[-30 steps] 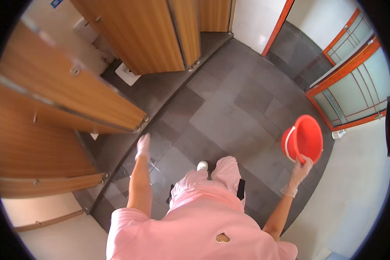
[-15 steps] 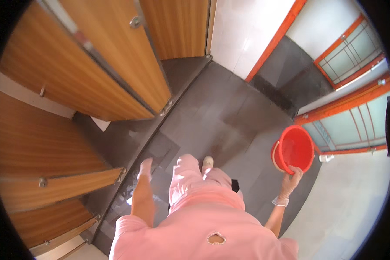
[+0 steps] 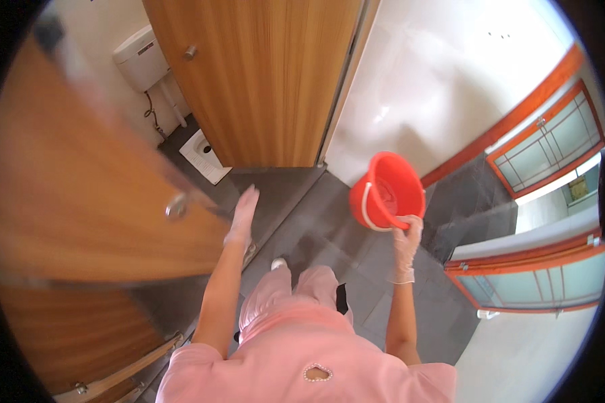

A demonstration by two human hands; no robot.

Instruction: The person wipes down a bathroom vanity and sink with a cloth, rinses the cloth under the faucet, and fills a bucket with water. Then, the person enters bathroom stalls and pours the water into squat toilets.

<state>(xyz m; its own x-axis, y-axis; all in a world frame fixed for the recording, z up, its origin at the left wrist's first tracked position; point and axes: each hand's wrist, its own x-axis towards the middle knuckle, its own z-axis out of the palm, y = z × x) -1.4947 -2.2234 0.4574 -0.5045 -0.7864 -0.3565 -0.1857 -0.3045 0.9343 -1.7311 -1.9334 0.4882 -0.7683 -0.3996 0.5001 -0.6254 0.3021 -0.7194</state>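
A red plastic bucket (image 3: 402,185) with a white handle is tilted in front of me on the right, its mouth turned partly toward me. My right hand (image 3: 407,242), in a thin clear glove, grips its near rim. My left hand (image 3: 245,209), gloved the same way, is stretched forward with its fingers straight and nothing in it. It is beside the free edge of a brown wooden stall door (image 3: 101,195) with a round metal knob (image 3: 176,205). The door is blurred; whether my hand touches it I cannot tell.
Beyond the doors, a squat toilet (image 3: 207,156) lies below a white cistern (image 3: 143,57). Another wooden door (image 3: 262,74) stands ahead. A raised step edge (image 3: 292,196) runs along the stalls. On the right are orange-framed glass doors (image 3: 524,282) and dark floor tiles (image 3: 380,269).
I have moved forward along the stalls. My left hand has reached ahead toward the door, which has swung wider. The bucket has come up and leftward in my right hand.
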